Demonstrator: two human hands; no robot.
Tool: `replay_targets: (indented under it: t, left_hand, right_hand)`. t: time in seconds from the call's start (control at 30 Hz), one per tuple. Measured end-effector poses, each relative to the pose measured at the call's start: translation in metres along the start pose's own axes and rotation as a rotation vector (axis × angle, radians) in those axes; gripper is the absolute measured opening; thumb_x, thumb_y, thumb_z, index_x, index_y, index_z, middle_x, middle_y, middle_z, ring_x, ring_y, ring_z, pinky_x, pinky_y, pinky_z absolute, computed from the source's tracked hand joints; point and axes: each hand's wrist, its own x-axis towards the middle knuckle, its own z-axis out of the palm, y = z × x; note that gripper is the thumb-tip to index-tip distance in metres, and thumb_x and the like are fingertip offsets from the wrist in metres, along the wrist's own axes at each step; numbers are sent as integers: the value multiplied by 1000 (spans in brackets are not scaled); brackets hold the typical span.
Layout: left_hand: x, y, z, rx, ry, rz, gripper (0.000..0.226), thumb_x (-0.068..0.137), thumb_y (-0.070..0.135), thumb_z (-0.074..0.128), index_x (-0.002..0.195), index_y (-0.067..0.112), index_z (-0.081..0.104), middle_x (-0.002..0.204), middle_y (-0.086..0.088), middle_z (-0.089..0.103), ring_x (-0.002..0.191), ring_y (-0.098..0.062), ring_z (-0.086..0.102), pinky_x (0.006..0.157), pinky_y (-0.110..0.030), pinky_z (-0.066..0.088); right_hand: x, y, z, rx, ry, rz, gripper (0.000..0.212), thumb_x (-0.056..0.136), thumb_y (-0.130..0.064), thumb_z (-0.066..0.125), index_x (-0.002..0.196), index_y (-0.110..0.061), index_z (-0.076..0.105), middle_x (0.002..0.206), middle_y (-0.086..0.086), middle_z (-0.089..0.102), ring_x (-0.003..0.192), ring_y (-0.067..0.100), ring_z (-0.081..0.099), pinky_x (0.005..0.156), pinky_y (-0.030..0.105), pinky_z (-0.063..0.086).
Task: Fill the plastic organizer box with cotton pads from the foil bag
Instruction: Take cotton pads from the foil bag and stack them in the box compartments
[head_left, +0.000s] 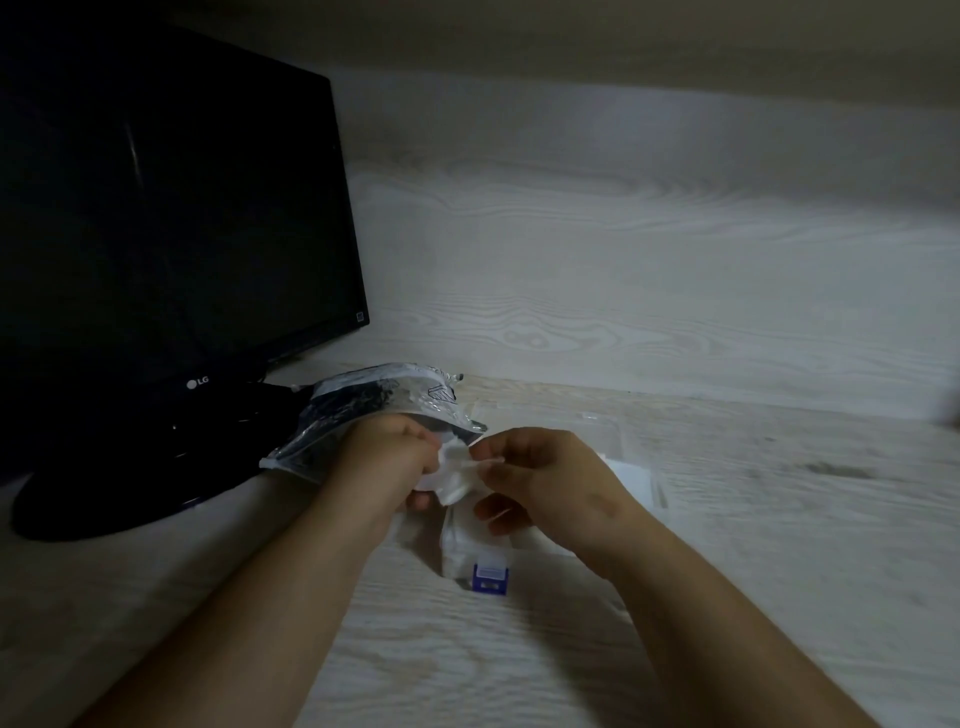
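Note:
My left hand (387, 460) and my right hand (540, 480) meet above the table, both pinching a small stack of white cotton pads (457, 475) between them. Just behind my left hand lies the crinkled foil bag (363, 410), leaning on the monitor base. The clear plastic organizer box (631, 473) sits under and behind my right hand; its blue latch (489, 577) shows at the near edge. White pads (465, 545) show through the box below my hands.
A black LG monitor (166, 218) on a round base (130, 499) stands at the left. The pale wood-grain table (779, 545) runs right and forward, backed by a matching wall panel (623, 249). The light is dim.

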Motion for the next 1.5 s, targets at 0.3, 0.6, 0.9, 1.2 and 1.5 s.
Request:
replay_targets:
  t: [0.3, 0.6, 0.9, 1.2, 1.5]
  left_hand:
    - [-8, 7, -1, -164, -142, 77, 23, 76, -11, 59, 76, 11, 65, 58, -3, 60, 53, -16, 51, 47, -22, 36]
    - [-6, 3, 3, -211, -107, 187, 17, 81, -10, 65, 83, 7, 62, 77, -12, 67, 68, -22, 66, 61, -33, 56]
    - [-11, 4, 6, -252, -233, 230, 22, 83, -15, 59, 88, 7, 61, 66, -4, 68, 65, -17, 68, 57, -28, 54]
    - [-15, 7, 6, -303, -290, 205, 9, 88, -3, 60, 91, 5, 62, 77, -13, 69, 66, -22, 67, 60, -35, 57]
    - [-9, 2, -1, 79, -205, 247, 25, 74, -8, 70, 69, 10, 54, 49, -4, 53, 42, -15, 46, 41, -21, 28]
  right_hand:
    - [6, -1, -16, -155, 262, -47, 20, 88, -1, 50, 82, -14, 63, 74, 10, 64, 55, 18, 57, 55, 33, 53]
    - [2, -7, -35, 67, 306, -120, 6, 86, -3, 68, 87, -8, 66, 85, 16, 71, 87, 40, 68, 81, 51, 57]
    - [4, -4, -22, 27, 291, -56, 15, 77, -11, 80, 86, -13, 69, 82, 8, 72, 72, 22, 70, 61, 28, 58]
    - [4, -3, -21, 25, 242, -24, 21, 80, -8, 77, 80, -12, 56, 75, 10, 67, 66, 22, 62, 64, 34, 56]
    - [0, -2, -20, -24, 61, 30, 21, 77, 8, 73, 75, -7, 58, 70, 16, 63, 67, 31, 63, 79, 55, 58]
